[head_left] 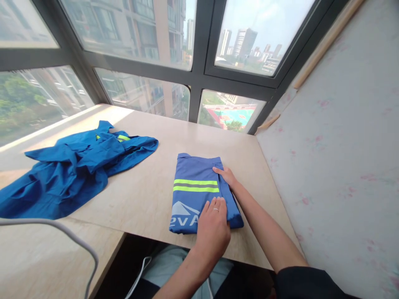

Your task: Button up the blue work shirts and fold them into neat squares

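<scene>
A folded blue work garment lies at the front of the table, with two yellow-green stripes around a grey band and a white printed logo with letters. My left hand rests on its lower right part, fingers stretched out together and flat on the cloth; a ring shows on one finger. At the upper right edge, my right hand has its thumb over the cloth, while the other fingers are partly hidden at the side. Part of the logo is covered by my left hand.
Another blue garment with yellow-green trim lies crumpled at the left of the pale table. A grey cable arches at the lower left. Windows stand behind, and a flowered wall bounds the right.
</scene>
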`<state>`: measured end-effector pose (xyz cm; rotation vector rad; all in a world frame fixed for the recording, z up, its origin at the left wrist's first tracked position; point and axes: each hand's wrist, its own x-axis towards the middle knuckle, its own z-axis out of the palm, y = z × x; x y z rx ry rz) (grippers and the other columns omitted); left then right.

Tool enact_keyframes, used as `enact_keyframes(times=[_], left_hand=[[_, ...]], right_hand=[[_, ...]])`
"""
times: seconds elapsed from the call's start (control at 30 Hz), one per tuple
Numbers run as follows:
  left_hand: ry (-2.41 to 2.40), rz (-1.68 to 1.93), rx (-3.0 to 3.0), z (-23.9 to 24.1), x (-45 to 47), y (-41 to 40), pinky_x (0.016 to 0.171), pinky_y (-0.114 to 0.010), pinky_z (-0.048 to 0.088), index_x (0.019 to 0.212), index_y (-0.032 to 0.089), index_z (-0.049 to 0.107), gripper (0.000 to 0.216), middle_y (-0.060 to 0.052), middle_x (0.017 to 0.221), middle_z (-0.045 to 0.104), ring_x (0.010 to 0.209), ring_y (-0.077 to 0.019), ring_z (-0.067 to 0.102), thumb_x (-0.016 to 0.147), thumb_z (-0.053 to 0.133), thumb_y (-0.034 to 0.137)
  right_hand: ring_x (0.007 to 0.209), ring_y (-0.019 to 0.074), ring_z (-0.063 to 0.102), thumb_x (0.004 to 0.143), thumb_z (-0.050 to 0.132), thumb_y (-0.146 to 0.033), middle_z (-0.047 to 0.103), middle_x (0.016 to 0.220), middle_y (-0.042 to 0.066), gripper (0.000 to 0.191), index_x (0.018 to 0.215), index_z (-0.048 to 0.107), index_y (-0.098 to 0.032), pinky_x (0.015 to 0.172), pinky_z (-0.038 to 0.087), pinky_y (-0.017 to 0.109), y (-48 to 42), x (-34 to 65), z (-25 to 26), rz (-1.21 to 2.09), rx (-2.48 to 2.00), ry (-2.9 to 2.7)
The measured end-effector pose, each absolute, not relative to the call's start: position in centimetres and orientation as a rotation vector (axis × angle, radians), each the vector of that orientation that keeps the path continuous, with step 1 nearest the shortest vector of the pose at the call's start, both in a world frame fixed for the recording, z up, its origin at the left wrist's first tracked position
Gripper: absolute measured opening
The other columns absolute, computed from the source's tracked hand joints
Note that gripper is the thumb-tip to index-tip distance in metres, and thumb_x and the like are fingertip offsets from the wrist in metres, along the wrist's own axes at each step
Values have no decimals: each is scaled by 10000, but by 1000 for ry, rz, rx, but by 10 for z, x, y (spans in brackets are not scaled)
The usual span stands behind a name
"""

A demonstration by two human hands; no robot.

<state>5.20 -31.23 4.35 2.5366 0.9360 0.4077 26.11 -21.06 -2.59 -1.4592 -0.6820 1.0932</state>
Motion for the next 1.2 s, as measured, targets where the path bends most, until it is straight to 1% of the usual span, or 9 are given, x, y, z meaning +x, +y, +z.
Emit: enact_keyframes(times=[0.13,0.3,0.5,0.7,0.83,0.93,1.0,1.07,1.2], left_hand=[[896,450,2613,45,69,-321,1136,-443,385,1404,79,488,531,-163,1427,540,1351,-268,480,883,438,167],[861,319,2749,15,84,-335,1114,-506,386,1370,76,533,509,-210,1437,511,1362,-323,457,875,484,180],[856,354,2820,-11,74,-335,1117,-510,376,1381,153,539,480,-179,1455,501,1372,-312,447,905,483,177],[906,531,2776,0,82,-337,1117,-489,386,1421,219,490,465,-131,1450,524,1374,-273,452,958,449,246],[902,539,2815,-7,94,-343,1119,-520,369,1383,183,532,460,-174,1447,514,1376,-302,444,957,485,350],[873,487,2869,-21,95,-347,1108,-559,359,1385,162,526,566,-226,1473,458,1386,-344,421,922,530,489],[851,466,2879,-27,93,-348,1119,-569,338,1429,169,472,644,-228,1511,402,1417,-344,372,907,531,541],[837,445,2875,-28,91,-350,1130,-570,320,1455,170,433,673,-222,1533,369,1437,-338,335,911,509,559],[829,420,2872,-28,90,-351,1138,-590,292,1478,145,387,738,-235,1554,323,1454,-357,287,904,484,599]], right_hand=[[840,275,737,690,804,-432,768,775,68,323,843,704,-167,851,587,411,-212,272,-27,1158,-1357,-554],[849,256,746,774,739,-343,777,808,72,208,881,679,-175,844,601,399,-214,273,-27,1290,-1230,-473],[823,232,750,768,738,-234,780,805,57,147,885,674,-173,842,603,370,-212,273,-28,1341,-1144,-453],[853,240,746,767,750,-271,778,789,45,176,900,677,-182,867,594,382,-214,279,-32,1274,-1107,-439],[840,247,744,756,748,-295,773,774,54,184,876,667,-181,869,589,395,-212,279,-32,1232,-1173,-477],[821,251,741,784,679,-286,769,787,75,143,871,656,-174,846,592,405,-207,278,-31,1087,-1397,-594],[884,262,732,791,635,-254,769,865,100,166,927,653,-159,873,578,421,-205,279,-29,983,-1527,-637],[1070,281,677,784,616,-216,739,1069,132,311,1086,623,-146,979,519,452,-207,279,-24,888,-1594,-621],[1422,271,357,848,527,-213,454,1490,152,568,1405,434,-150,1191,266,454,-221,268,-4,428,-1815,-961]])
